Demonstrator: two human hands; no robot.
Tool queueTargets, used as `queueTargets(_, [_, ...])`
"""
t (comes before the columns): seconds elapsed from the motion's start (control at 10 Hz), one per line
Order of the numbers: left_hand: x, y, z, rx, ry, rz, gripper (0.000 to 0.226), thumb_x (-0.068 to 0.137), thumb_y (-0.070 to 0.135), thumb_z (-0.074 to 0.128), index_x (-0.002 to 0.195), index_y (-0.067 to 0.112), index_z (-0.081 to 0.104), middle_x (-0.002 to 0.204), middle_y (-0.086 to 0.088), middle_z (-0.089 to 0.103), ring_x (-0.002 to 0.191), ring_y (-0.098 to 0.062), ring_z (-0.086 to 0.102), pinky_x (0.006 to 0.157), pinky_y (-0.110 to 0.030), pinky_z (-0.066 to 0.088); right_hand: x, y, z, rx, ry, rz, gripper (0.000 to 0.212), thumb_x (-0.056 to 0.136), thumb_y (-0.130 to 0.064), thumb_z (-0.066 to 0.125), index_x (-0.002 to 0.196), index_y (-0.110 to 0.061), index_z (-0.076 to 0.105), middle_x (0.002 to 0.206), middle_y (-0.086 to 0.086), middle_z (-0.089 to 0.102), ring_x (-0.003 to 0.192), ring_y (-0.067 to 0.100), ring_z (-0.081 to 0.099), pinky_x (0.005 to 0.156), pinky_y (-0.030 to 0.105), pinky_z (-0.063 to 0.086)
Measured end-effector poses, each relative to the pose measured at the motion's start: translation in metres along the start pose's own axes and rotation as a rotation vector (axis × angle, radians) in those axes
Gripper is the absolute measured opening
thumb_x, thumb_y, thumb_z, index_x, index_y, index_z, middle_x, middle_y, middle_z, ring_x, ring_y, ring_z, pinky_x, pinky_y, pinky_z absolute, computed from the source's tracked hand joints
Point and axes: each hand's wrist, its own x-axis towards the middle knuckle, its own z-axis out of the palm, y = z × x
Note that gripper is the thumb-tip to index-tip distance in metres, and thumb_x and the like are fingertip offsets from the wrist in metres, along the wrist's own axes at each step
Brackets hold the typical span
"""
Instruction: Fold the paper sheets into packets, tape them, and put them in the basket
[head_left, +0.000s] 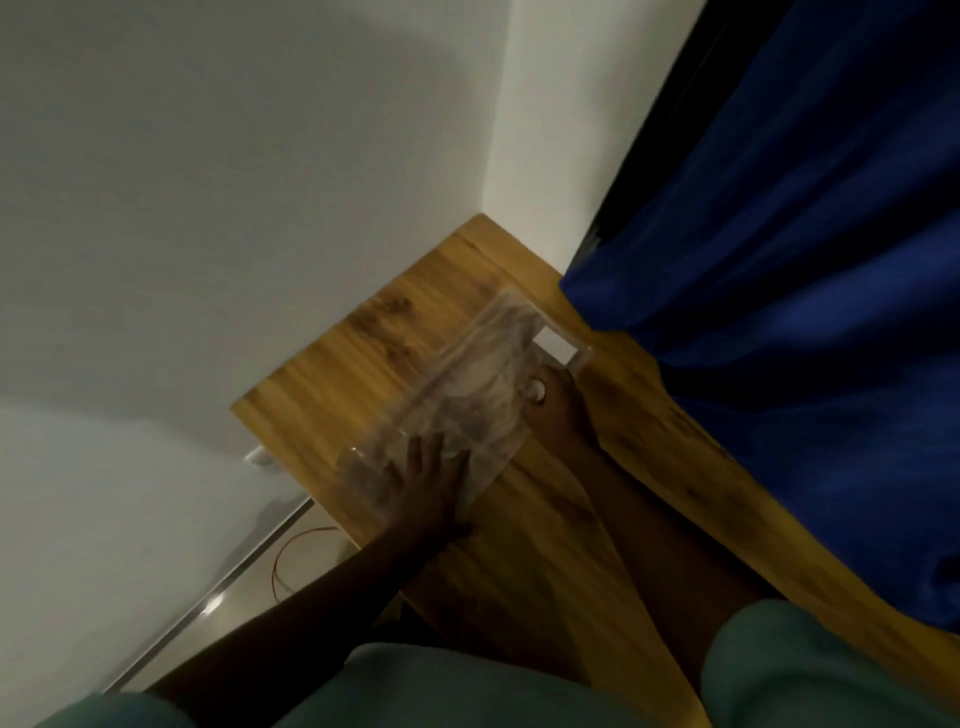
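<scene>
Head view, 1 clear basket (467, 374), 2 hands

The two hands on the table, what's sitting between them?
In the head view, the clear plastic basket spans the gap: the left hand lies flat on its near end, and the right hand holds its far side.

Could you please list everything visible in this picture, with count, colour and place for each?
Clear plastic container: one, transparent, on the table between both hands; contents blurred.
White piece: one, at the container's far end; cannot tell what it is.
Table: one, wood brown, against the wall.
Curtain: one, blue, right of the table.
Wall: white, behind the table.
Wire: one, reddish, on the floor left of the table.
Left hand: fingers flat on the container's near end.
Right hand: holding the container's right side.
Sleeves: two, green, bottom edge.
</scene>
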Motion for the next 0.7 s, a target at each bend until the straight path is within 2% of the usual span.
queueTargets(0.1, [0.001, 0.0, -0.001, -0.016, -0.014, -0.011, 0.11, 0.078, 0.057, 0.071, 0.157, 0.032, -0.001, 0.163, -0.01, -0.025, 0.145, -0.039, -0.03, 0.113, -0.072, -0.005, 0.01, -0.021, 0.01, -0.014, 0.08, -0.078, 0.026, 0.091, -0.024, 0.061, 0.116, -0.02, 0.057, 0.125, 0.009, 0.056, 0.108, 0.027, 0.059, 0.079, 0.037, 0.053])
queueTargets(0.2, [0.002, 0.001, 0.0, 0.008, -0.007, -0.01, 0.11, 0.078, 0.057, 0.072, 0.157, 0.031, 0.0, 0.163, -0.011, -0.025, 0.145, -0.04, -0.029, 0.112, -0.074, -0.004, 0.011, -0.02, 0.023, -0.053, 0.068, -0.088, 0.03, 0.093, -0.022, 0.063, 0.122, -0.018, 0.055, 0.126, 0.01, 0.054, 0.109, 0.03, 0.058, 0.079, 0.04, 0.054])
queueTargets(0.3, [0.0, 0.001, -0.001, -0.004, -0.001, -0.011, 0.109, 0.079, 0.056, 0.072, 0.157, 0.031, 0.0, 0.162, -0.01, -0.026, 0.146, -0.039, -0.029, 0.113, -0.074, -0.005, 0.011, -0.017, 0.027, -0.056, 0.057, -0.082, 0.039, 0.092, -0.022, 0.064, 0.13, -0.02, 0.052, 0.131, 0.01, 0.051, 0.115, 0.031, 0.056, 0.078, 0.034, 0.049])
queueTargets(0.4, [-0.002, 0.0, -0.002, -0.001, 0.01, -0.006, 0.109, 0.079, 0.056, 0.072, 0.157, 0.031, 0.0, 0.162, -0.009, -0.026, 0.146, -0.039, -0.029, 0.113, -0.072, -0.007, 0.014, -0.021, 0.017, 0.059, -0.003, -0.066, 0.06, 0.091, -0.025, 0.062, 0.145, -0.034, 0.036, 0.138, 0.008, 0.047, 0.122, 0.025, 0.05, 0.082, 0.032, 0.046])
queueTargets(0.5, [0.0, -0.005, -0.002, -0.03, 0.018, -0.014, 0.11, 0.077, 0.057, 0.073, 0.157, 0.032, 0.0, 0.163, -0.008, -0.024, 0.147, -0.038, -0.027, 0.113, -0.071, -0.008, -0.003, -0.013, 0.02, 0.028, 0.073, -0.027, 0.065, 0.09, -0.03, 0.059, 0.148, -0.034, 0.029, 0.138, 0.007, 0.047, 0.121, 0.024, 0.052, 0.087, 0.038, 0.052])
queueTargets(0.6, [-0.001, -0.004, -0.003, -0.027, 0.028, -0.002, 0.112, 0.077, 0.06, 0.071, 0.157, 0.032, -0.001, 0.164, -0.008, -0.022, 0.147, -0.038, -0.026, 0.113, -0.071, -0.007, -0.044, 0.007, 0.017, -0.176, 0.157, -0.037, 0.059, 0.093, -0.04, 0.051, 0.147, -0.024, 0.034, 0.145, 0.009, 0.043, 0.125, 0.027, 0.05, 0.1, 0.044, 0.048])
queueTargets(0.7, [-0.005, -0.007, 0.002, 0.039, 0.107, 0.008, 0.116, 0.076, 0.067, 0.067, 0.157, 0.029, -0.007, 0.163, -0.011, -0.025, 0.146, -0.04, -0.028, 0.113, -0.072, -0.007, -0.092, 0.04, 0.012, -0.118, 0.096, 0.05, 0.062, 0.095, -0.039, 0.054, 0.151, -0.025, 0.03, 0.156, 0.007, 0.032, 0.143, 0.028, 0.033, 0.117, 0.044, 0.032])
